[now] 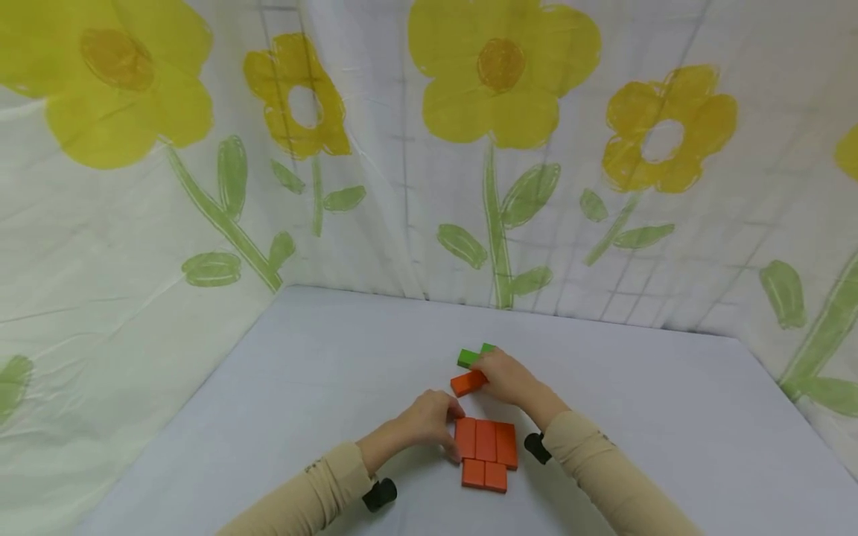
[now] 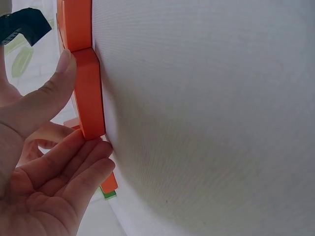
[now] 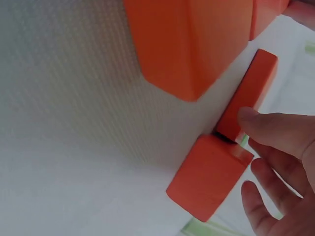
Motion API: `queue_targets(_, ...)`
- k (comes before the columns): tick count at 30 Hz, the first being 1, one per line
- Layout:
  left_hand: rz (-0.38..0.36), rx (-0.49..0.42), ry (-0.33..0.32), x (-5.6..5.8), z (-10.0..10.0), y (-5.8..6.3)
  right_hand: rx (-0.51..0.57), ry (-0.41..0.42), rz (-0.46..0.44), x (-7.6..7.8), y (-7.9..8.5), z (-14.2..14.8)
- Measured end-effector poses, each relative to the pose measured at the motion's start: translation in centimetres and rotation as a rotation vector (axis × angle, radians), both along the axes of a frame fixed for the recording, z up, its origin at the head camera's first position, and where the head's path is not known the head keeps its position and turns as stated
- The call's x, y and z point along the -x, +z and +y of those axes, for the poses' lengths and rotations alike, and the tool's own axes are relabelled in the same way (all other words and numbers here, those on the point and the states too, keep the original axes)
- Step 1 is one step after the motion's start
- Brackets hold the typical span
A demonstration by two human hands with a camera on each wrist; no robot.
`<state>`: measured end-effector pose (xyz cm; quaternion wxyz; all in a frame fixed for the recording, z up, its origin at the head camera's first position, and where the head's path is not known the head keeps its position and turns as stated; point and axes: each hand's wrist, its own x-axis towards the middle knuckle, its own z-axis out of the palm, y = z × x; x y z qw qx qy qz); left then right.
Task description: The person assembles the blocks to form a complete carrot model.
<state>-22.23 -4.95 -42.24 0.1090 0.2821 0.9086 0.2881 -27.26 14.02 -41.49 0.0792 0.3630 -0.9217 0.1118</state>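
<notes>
Several flat orange-red wooden blocks (image 1: pixel 485 441) lie edge to edge on the table, three longer ones above two shorter ones. My left hand (image 1: pixel 427 418) spans the leftmost long block (image 2: pixel 89 93), its thumb at the near end and its fingertips at the far end. Farther back, my right hand (image 1: pixel 501 374) holds an orange block (image 1: pixel 468 383), with the thumb touching it near one end. In the right wrist view another orange block (image 3: pixel 209 177) lies against that end, below the fingers; the hand hides it in the head view.
Two green blocks lie just behind the right hand, one green block (image 1: pixel 468 358) nearer and the other green block (image 1: pixel 488 348) partly covered. The white table (image 1: pixel 322 350) reaches back to a white cloth (image 1: pixel 375 246) with painted yellow flowers. Dark cameras sit at both wrists.
</notes>
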Motion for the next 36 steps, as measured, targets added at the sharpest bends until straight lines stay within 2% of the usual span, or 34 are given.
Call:
queue_targets(6, 0.001, 0.009, 0.002, 0.0, 0.2, -0.2, -0.053, -0.053, 0.027, -0.1, -0.9, -0.3)
queue_targets(14, 0.001, 0.018, 0.0, -0.2, 0.1, 0.1, -0.06, -0.115, 0.024, -0.6, -0.7, -0.7)
queue_targets(18, 0.0, 0.013, -0.005, -0.2, 0.0, 0.1, 0.005, -0.124, 0.02, -0.9, -0.7, -0.7)
queue_targets(25, -0.021, 0.011, 0.008, -0.2, 0.1, 0.2, 0.193, -0.158, 0.083, -2.3, -0.4, 0.4)
queue_targets(29, -0.014, 0.016, 0.006, -0.1, 0.1, 0.2, 0.268, -0.198, 0.013, -3.8, 0.4, 1.3)
queue_targets(36, 0.003, 0.038, 0.005, 0.0, 0.1, 0.0, 0.376, -0.323, -0.194, -7.4, 1.5, 2.2)
